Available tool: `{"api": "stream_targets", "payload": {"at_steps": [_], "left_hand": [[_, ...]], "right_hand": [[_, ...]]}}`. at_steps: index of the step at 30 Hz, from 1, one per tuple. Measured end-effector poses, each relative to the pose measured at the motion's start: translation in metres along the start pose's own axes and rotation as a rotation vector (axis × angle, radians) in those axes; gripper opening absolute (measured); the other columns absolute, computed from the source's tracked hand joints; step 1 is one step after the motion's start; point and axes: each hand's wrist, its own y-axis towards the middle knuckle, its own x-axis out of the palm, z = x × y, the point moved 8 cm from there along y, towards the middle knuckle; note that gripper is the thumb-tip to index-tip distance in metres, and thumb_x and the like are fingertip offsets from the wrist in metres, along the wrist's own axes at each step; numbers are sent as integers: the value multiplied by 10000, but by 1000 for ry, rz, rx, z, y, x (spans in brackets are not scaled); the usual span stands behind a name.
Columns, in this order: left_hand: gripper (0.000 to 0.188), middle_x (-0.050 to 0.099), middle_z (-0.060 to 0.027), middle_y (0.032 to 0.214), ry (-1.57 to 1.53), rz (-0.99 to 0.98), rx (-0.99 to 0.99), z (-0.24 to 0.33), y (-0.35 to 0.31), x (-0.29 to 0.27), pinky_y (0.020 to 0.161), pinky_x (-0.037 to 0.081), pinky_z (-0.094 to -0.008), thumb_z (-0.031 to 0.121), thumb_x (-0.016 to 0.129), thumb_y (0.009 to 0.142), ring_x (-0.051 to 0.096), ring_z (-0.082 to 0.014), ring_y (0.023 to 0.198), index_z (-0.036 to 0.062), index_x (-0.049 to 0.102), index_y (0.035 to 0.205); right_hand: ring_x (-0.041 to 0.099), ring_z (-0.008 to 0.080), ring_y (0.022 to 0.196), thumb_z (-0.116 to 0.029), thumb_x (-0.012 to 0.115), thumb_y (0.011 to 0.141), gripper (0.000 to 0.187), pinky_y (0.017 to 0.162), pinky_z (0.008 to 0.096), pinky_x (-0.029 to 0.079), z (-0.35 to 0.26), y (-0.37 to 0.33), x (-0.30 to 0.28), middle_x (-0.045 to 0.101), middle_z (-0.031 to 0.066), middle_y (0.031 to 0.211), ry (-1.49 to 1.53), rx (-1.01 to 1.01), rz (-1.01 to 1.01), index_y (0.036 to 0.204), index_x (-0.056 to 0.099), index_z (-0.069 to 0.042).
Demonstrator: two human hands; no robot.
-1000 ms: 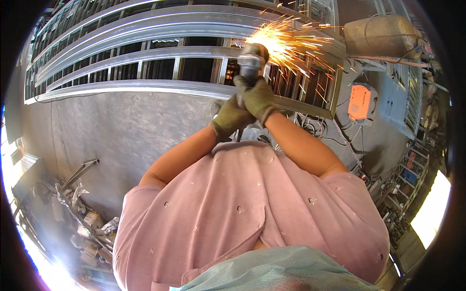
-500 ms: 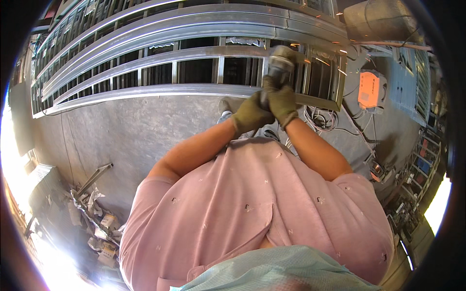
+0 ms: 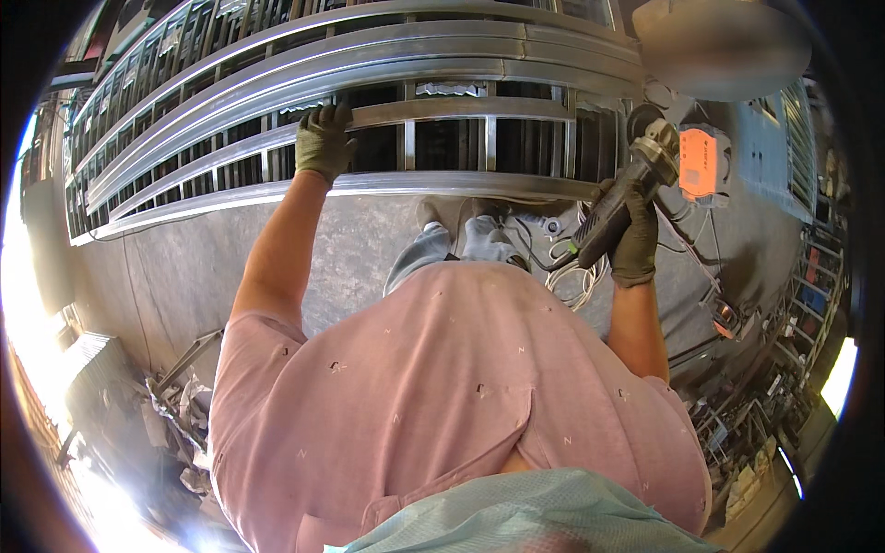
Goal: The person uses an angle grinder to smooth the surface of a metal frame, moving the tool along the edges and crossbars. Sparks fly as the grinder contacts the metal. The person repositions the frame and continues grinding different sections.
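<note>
In my gloved right hand [image 3: 636, 241] is an angle grinder [image 3: 601, 226], its grip closed around the dark body. The grinder's metal head and disc point up and away, just right of the near end of a stacked metal frame [image 3: 461, 184]. My left hand [image 3: 323, 147], also gloved, reaches over the frame's near rails with its fingers apart. It rests on or just above a rail; contact is hard to make out. Silvery rails and crossbars make up the frame, which stretches across the far side.
An orange machine [image 3: 698, 164] stands on the floor at right, beside a blue metal panel [image 3: 772, 152]. Pale cable [image 3: 576, 288] lies coiled below the grinder. Scrap [image 3: 189, 415] is heaped at lower left. A ladder-like frame [image 3: 816, 290] sits at far right.
Both hands were together on the grinder over the frame, with sparks flying. Now my left hand has let go and moved left, while my right has drawn the grinder right; the sparks are gone.
</note>
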Motion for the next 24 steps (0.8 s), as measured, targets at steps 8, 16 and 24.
{"api": "stream_targets", "payload": {"at_steps": [8,16,24], "left_hand": [[239,772,-127,1146,-2,-169,99,14,23,2,884,606,-543,154,676,985,779,-380,1045,189,624,1216],[478,805,-201,1170,-349,-266,244,22,29,6,970,608,-481,257,853,842,761,-425,1128,131,744,1290],[492,798,-156,1308,-619,-333,124,-8,41,30,1033,595,-400,242,849,967,765,-271,1216,83,734,1419]], "right_hand": [[745,254,942,-308,768,1035,469,852,385,615,3,-25,-17,758,139,1078,-8,-5,27,1373,617,-18],[741,251,997,-316,740,1049,474,916,393,606,14,-32,-1,743,129,1108,-114,40,-8,1383,606,-8],[710,163,881,-281,817,1008,363,807,336,576,32,-7,48,770,51,1020,-367,18,-173,1252,722,-30]]}}
